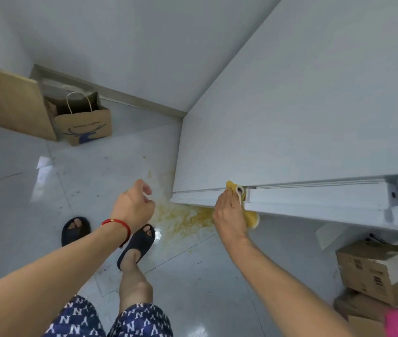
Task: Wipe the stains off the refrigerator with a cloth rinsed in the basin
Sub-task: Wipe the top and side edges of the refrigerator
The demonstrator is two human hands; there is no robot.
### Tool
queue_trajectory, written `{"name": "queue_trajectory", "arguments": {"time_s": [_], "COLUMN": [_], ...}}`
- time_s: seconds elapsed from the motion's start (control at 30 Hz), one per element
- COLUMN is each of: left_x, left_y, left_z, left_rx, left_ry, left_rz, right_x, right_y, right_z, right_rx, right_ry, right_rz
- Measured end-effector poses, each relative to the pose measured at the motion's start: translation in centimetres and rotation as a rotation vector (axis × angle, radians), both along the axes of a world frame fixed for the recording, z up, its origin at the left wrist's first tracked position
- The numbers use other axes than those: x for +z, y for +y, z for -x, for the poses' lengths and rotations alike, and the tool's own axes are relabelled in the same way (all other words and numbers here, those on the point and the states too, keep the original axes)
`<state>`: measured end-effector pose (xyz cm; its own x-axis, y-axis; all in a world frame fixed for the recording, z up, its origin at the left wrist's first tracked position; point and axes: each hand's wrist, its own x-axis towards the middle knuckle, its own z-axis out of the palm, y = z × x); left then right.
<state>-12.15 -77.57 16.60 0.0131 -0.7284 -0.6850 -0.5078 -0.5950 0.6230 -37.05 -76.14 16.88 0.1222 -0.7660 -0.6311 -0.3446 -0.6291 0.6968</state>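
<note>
The right hand reaches forward on an outstretched arm and presses a yellow cloth against the white refrigerator at the seam between two of its panels, fingers wrapped over the cloth so that yellow fabric shows above the knuckles and again below the palm. The left hand hangs in the air to the left of the refrigerator's corner, wrist bent, fingers loosely curled around nothing; a red string bracelet circles its wrist. One cloth is visible, and two feet in dark slippers stand on the glossy grey floor. A yellowish smear spreads over the floor right at the foot of the refrigerator, just ahead of the forward slipper. Two brown paper bags lean by the far wall, well apart from the hands, and stacked cardboard boxes sit at the lower right beneath the refrigerator's edge. The refrigerator's vertical corner lies between the two hands; open floor runs to the left of it, while the boxes crowd the right side.
</note>
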Motion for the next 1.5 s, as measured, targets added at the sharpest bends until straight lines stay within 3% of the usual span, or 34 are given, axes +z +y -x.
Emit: {"name": "queue_trajectory", "arguments": {"time_s": [0.23, 0.4, 0.53, 0.67, 0.8, 0.87, 0.97, 1.1, 1.33, 1.5], "left_x": [-7.0, -13.4, -19.0, -21.1, -21.3, -21.2, -21.9, -25.7, -36.1, -43.7], "left_y": [-0.6, -1.2, -0.4, -0.3, -0.3, -0.5, -0.6, 0.0, 0.4, 0.8], "left_z": [0.2, 0.8, 1.4, 2.1, 3.3, 3.9, 5.3, 5.3, 5.4, 6.0], "left_rx": [0.050, 0.038, -0.113, -0.498, -0.621, -0.520, -0.371, -0.292, 0.130, 0.248], "left_ry": [-0.032, -0.036, 0.027, 0.115, 0.077, 0.145, 0.240, 0.182, 0.416, 0.448], "left_rz": [-0.041, -0.088, -0.139, -0.126, -0.129, -0.192, -0.242, -0.223, -0.381, -0.419], "right_x": [-11.8, -20.3, -26.4, -26.6, -20.9, -18.9, -20.6, -28.4, -44.1, -53.3], "right_y": [-0.9, -1.3, -2.0, -1.8, -1.3, -1.2, -0.3, 0.3, 0.4, -0.2], "right_z": [-0.2, -0.9, -0.9, -1.1, -0.1, 0.1, -0.5, -1.3, -1.7, -1.7], "right_rx": [-0.032, -0.215, -0.044, -0.082, -0.206, -0.195, -0.074, -0.023, -0.012, 0.031], "right_ry": [0.009, -0.069, -0.025, 0.041, -0.108, -0.132, 0.085, 0.242, 0.218, 0.201], "right_rz": [-0.092, -0.205, -0.319, -0.271, -0.097, -0.089, -0.126, -0.170, -0.260, -0.279]}}
